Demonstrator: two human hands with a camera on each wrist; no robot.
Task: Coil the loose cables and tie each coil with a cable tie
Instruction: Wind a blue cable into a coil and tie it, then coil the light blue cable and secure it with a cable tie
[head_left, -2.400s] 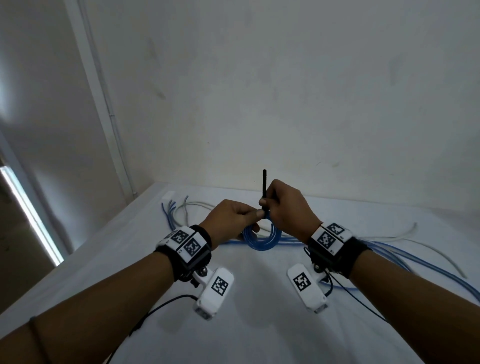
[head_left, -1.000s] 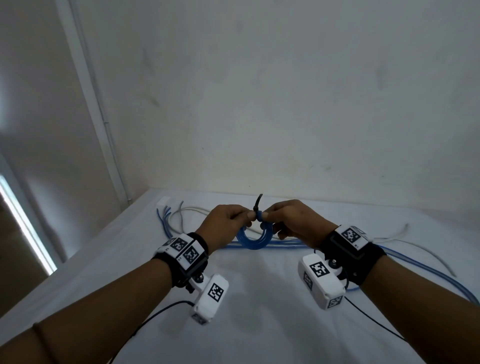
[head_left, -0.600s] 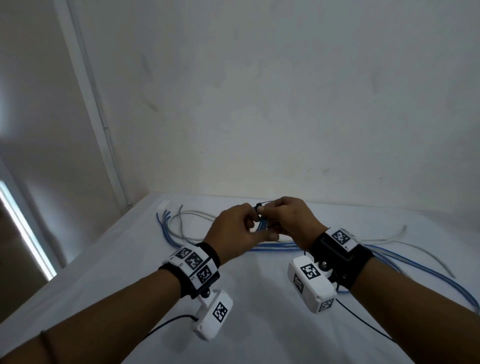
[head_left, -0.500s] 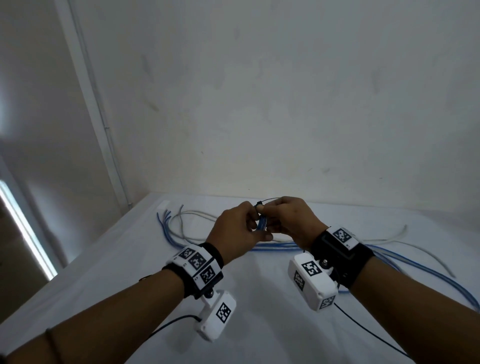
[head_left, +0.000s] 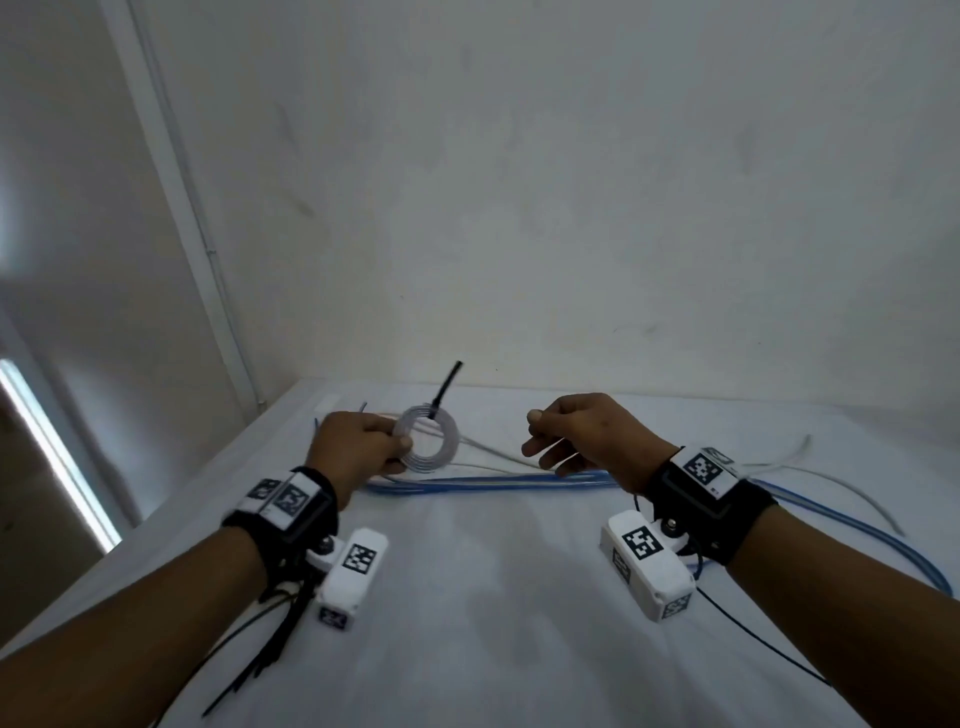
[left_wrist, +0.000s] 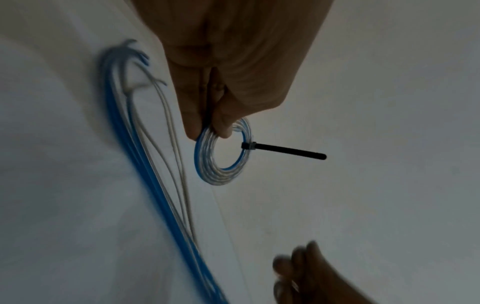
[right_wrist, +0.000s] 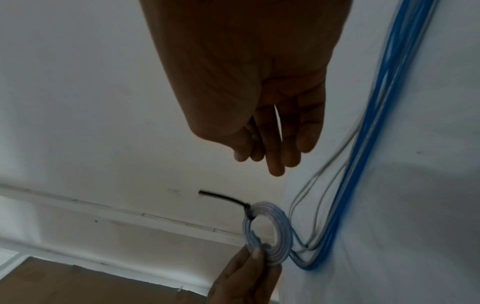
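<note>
Right hand (head_left: 582, 434) has let go, fingers loose; left hand (head_left: 358, 447) pinches small blue-white coiled cable (head_left: 426, 439). Black plastic cable tie (left_wrist: 283, 151) opposite the pinch may slip if unlocked.

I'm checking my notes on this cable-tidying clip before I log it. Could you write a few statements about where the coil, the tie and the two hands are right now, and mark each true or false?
1. The left hand pinches the coil at its rim. True.
2. The right hand grips the cable tie. False: it is apart from the coil and holds nothing.
3. A black cable tie is fastened round the coil, its tail sticking out. True.
4. The coil lies flat on the table. False: the left hand holds it up above the table.
5. Loose blue cables lie uncoiled on the table. True.
</note>
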